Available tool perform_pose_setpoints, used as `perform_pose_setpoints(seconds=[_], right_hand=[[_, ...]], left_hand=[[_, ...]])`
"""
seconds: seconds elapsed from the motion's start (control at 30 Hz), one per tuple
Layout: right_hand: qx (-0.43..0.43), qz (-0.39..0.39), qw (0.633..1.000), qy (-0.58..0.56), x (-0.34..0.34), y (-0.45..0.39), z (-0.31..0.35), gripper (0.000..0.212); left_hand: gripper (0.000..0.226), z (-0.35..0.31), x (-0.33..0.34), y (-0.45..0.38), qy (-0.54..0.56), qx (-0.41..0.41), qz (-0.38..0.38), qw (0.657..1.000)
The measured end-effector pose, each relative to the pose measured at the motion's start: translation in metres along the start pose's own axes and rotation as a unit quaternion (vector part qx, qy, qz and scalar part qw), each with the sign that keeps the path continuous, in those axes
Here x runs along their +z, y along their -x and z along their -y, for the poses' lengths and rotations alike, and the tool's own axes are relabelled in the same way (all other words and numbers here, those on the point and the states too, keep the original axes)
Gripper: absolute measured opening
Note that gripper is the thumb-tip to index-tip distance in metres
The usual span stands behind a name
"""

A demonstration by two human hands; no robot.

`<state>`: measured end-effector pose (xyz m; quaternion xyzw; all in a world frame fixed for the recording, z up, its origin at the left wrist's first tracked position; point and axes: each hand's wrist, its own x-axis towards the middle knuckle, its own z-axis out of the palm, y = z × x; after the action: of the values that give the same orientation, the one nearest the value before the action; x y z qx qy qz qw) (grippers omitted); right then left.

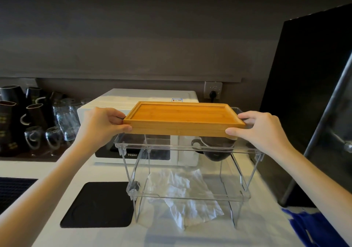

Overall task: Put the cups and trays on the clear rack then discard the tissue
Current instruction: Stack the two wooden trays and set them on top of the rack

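A shallow wooden tray [182, 116] is held level just above the top shelf of the clear rack [188, 149]. My left hand [102, 123] grips its left end and my right hand [261, 128] grips its right end. Under the tray, on the rack's upper shelf at the right, sits a dark cup [215, 145] with a handle, partly hidden by the tray. A crumpled white tissue [182, 193] lies on the counter beneath the rack's lower shelf.
A white microwave [144, 98] stands behind the rack. Dark mugs and glasses [38, 124] crowd the back left. A black square mat [99, 204] lies left of the rack. A tall dark appliance [314, 94] rises at right, with a blue cloth [312, 225] below.
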<state>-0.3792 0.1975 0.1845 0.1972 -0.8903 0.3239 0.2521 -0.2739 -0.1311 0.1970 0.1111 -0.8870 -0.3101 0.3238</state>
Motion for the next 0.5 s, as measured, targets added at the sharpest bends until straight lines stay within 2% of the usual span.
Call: perform_pose_setpoints(seconds=[0.23, 0.4, 0.5], right_hand=[[-0.005, 0.004, 0.999, 0.054, 0.0037, 0.0046, -0.0010, 0.056], [-0.012, 0.013, 0.996, 0.093, 0.0034, 0.0039, -0.0009, 0.059], [-0.010, 0.034, 0.990, 0.134, 0.0004, 0.0014, 0.0009, 0.065]], left_hand=[[0.029, -0.0039, 0.0028, 0.0037, -0.019, 0.016, -0.020, 0.999], [0.030, -0.0032, 0.0031, 0.0043, -0.019, 0.017, -0.017, 1.000], [0.033, -0.0070, 0.0047, 0.0082, -0.090, 0.056, -0.010, 0.994]])
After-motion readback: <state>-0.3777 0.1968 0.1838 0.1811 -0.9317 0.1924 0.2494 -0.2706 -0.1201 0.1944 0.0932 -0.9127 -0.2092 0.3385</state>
